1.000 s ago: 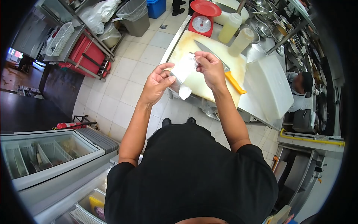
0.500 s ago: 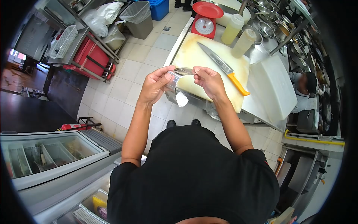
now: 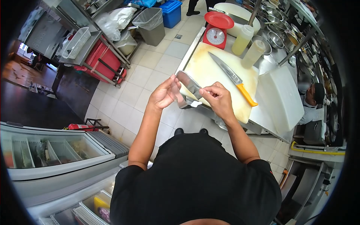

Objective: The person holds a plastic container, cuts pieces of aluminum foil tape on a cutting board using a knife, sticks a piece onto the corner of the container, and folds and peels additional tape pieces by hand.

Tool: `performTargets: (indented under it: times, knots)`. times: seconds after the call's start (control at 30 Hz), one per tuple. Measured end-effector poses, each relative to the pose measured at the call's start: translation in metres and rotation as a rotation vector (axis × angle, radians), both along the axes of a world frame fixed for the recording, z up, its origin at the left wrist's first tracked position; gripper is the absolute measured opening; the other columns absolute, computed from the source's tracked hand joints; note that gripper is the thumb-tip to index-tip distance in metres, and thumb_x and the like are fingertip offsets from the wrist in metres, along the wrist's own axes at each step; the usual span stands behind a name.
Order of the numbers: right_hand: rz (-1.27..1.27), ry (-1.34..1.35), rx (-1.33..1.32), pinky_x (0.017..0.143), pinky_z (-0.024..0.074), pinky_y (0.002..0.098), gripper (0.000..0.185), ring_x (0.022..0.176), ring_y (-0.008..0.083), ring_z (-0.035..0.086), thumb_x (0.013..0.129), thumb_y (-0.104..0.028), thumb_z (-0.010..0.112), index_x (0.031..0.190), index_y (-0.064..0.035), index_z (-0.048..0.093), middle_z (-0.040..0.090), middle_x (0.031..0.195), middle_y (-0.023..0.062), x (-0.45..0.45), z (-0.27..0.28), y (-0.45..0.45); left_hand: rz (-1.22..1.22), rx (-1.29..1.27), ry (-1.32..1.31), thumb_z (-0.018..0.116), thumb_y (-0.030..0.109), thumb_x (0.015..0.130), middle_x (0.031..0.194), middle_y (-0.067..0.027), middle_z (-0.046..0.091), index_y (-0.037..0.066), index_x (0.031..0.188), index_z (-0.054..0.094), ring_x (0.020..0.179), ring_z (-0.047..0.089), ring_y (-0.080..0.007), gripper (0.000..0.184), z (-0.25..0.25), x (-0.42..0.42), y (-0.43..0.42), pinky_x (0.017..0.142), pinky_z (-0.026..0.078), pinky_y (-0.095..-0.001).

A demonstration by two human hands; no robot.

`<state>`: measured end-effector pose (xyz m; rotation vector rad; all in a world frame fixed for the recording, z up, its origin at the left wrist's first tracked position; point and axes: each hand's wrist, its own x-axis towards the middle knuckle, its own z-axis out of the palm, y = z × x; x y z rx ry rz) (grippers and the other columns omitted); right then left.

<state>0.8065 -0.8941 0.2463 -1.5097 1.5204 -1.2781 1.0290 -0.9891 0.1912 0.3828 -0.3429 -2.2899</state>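
A shiny, see-through plastic strip (image 3: pixel 189 84) is stretched between my hands above the near left edge of the cutting board (image 3: pixel 198 56). My left hand (image 3: pixel 164 92) pinches its left end, and my right hand (image 3: pixel 218 98) grips the right end between thumb and fingers. A looped part of the strip hangs lower, with a small white piece (image 3: pixel 195 104) beside it. On the board, to the right, lies a knife with a yellow handle (image 3: pixel 246 95), touched by neither hand.
Beyond the board stand a red scale (image 3: pixel 215 36), two squeeze bottles (image 3: pixel 243 40) and a white container (image 3: pixel 240 15). A white block-like bin (image 3: pixel 281 96) is at the right. A co-worker (image 3: pixel 313 101) is at the far right. An open-topped freezer (image 3: pixel 56 152) stands left.
The strip has turned and now slants down to the right. My right hand has moved lower and rightward. The whole view has shifted, moving the board and knife right and down.
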Motion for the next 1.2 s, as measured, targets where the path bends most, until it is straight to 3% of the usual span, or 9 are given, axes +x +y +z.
performTargets:
  times: [0.27, 0.5, 0.57, 0.73, 0.83, 0.93, 1.03, 1.1, 1.2]
  knots:
    - [0.090, -0.207, 0.037, 0.059, 0.0388, 0.0228, 0.017, 0.064, 0.0066, 0.046, 0.084, -0.016, 0.073, 0.082, 0.0011, 0.070, 0.053, 0.075, 0.0003, 0.002, 0.003, -0.003, 0.086, -0.120, -0.222, 0.057, 0.025, 0.098, 0.093, -0.0017, 0.064, 0.010, 0.106, 0.058, 0.082, 0.061, -0.0131, 0.017, 0.022, -0.019, 0.017, 0.075, 0.050, -0.0301]
    - [0.187, -0.361, 0.159, 0.062, 0.0391, 0.0216, 0.018, 0.066, 0.0055, 0.047, 0.084, -0.017, 0.073, 0.084, 0.0007, 0.070, 0.057, 0.077, -0.0008, -0.001, -0.003, -0.005, 0.415, -0.357, -0.455, 0.059, 0.021, 0.097, 0.090, -0.0009, 0.062, 0.005, 0.105, 0.056, 0.077, 0.057, -0.0079, 0.018, 0.020, -0.029, 0.024, 0.068, 0.045, -0.0244]
    - [0.283, -0.517, 0.392, 0.064, 0.0399, 0.0212, 0.018, 0.068, 0.0049, 0.049, 0.086, -0.019, 0.072, 0.090, -0.0010, 0.070, 0.060, 0.078, -0.0015, -0.003, 0.002, -0.004, 0.509, -0.426, -0.471, 0.062, 0.020, 0.095, 0.087, -0.0011, 0.062, 0.002, 0.103, 0.056, 0.073, 0.055, -0.0060, 0.020, 0.029, -0.034, 0.027, 0.065, 0.044, -0.0204]
    - [0.406, -0.530, 0.383, 0.067, 0.0422, 0.0212, 0.021, 0.071, 0.0054, 0.053, 0.090, -0.023, 0.068, 0.093, -0.0019, 0.067, 0.063, 0.080, -0.0019, -0.005, -0.019, -0.008, 0.542, -0.527, -0.665, 0.063, 0.017, 0.094, 0.088, -0.0035, 0.063, -0.001, 0.102, 0.054, 0.071, 0.055, -0.0047, 0.021, 0.037, -0.034, 0.031, 0.062, 0.044, -0.0180]
    - [0.382, -0.647, 0.374, 0.067, 0.0400, 0.0211, 0.020, 0.071, 0.0048, 0.049, 0.093, -0.023, 0.065, 0.093, -0.0035, 0.066, 0.060, 0.079, -0.0032, 0.003, -0.021, -0.009, 0.637, -0.596, -0.731, 0.062, 0.017, 0.095, 0.089, -0.0038, 0.063, -0.001, 0.102, 0.054, 0.074, 0.057, -0.0049, 0.020, 0.031, -0.040, 0.029, 0.065, 0.045, -0.0182]
    - [0.315, -0.432, 0.347, 0.065, 0.0396, 0.0197, 0.021, 0.071, 0.0031, 0.050, 0.094, -0.025, 0.063, 0.095, -0.0037, 0.065, 0.061, 0.079, -0.0038, 0.016, -0.014, -0.002, 0.664, -0.586, -0.729, 0.063, 0.014, 0.094, 0.089, -0.0044, 0.063, -0.001, 0.103, 0.053, 0.076, 0.057, -0.0049, 0.020, 0.025, -0.041, 0.029, 0.069, 0.046, -0.0179]
    - [0.275, -0.494, 0.283, 0.054, 0.0321, 0.0189, 0.021, 0.060, 0.0006, 0.040, 0.094, -0.024, 0.063, 0.090, -0.0025, 0.064, 0.053, 0.069, -0.0078, 0.023, -0.041, -0.007, 0.612, -0.480, -0.599, 0.059, 0.018, 0.096, 0.094, -0.0057, 0.062, 0.000, 0.103, 0.052, 0.083, 0.060, -0.0086, 0.020, 0.018, -0.040, 0.026, 0.075, 0.049, -0.0225]
    - [0.260, -0.519, 0.289, 0.054, 0.0320, 0.0189, 0.021, 0.061, 0.0006, 0.040, 0.094, -0.023, 0.063, 0.090, -0.0026, 0.064, 0.053, 0.069, -0.0078, 0.027, -0.048, -0.008, 0.471, -0.311, -0.335, 0.046, 0.024, 0.102, 0.109, -0.0126, 0.063, -0.003, 0.119, 0.049, 0.100, 0.062, -0.0191, 0.032, 0.019, -0.044, 0.034, 0.087, 0.050, -0.0332]
    - [0.228, -0.571, 0.280, 0.054, 0.0314, 0.0190, 0.021, 0.061, 0.0007, 0.040, 0.094, -0.023, 0.063, 0.090, -0.0025, 0.064, 0.053, 0.069, -0.0077, 0.033, -0.056, -0.008, 0.343, -0.313, -0.299, 0.040, 0.029, 0.103, 0.119, -0.0161, 0.060, -0.004, 0.128, 0.046, 0.113, 0.059, -0.0257, 0.042, 0.021, -0.051, 0.048, 0.096, 0.048, -0.0405]
